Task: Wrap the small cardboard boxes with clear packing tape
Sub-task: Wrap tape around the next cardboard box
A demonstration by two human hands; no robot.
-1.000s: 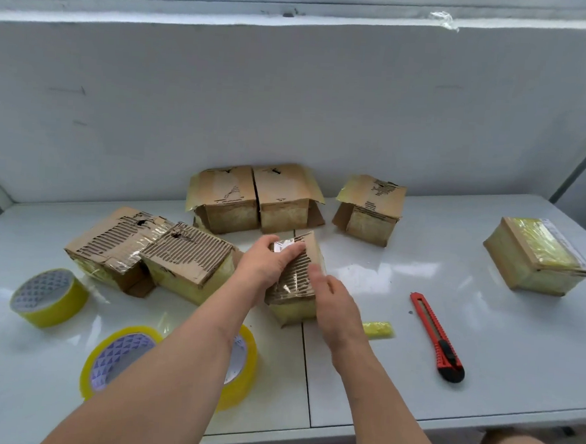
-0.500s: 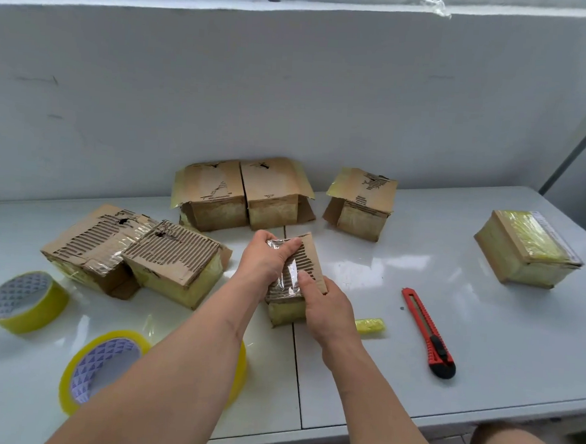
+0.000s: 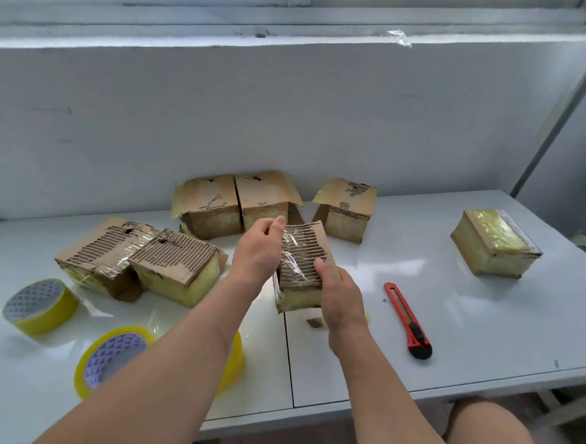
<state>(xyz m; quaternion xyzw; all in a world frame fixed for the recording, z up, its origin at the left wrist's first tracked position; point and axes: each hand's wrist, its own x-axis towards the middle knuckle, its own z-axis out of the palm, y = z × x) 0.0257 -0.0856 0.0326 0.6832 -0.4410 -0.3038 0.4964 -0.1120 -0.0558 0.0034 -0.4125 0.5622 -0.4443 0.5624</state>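
At the table's middle I hold a small cardboard box with a torn, ribbed top, tilted and raised off the surface. Shiny clear tape lies across its top. My right hand grips the box's near right corner, thumb on top. My left hand is at the box's far left edge, with finger and thumb pinching the clear tape there. Two yellow-edged tape rolls sit at the front left, one roll standing free and the other roll partly hidden under my left forearm.
A red utility knife lies right of my right hand. Two torn boxes sit at the left, three open-flapped boxes along the back wall, and a wrapped box at the far right. The table's front edge is close to my legs.
The box has risen and tilted in my right hand. My left hand lifted from the box's top toward its far left edge and now pinches the tape.
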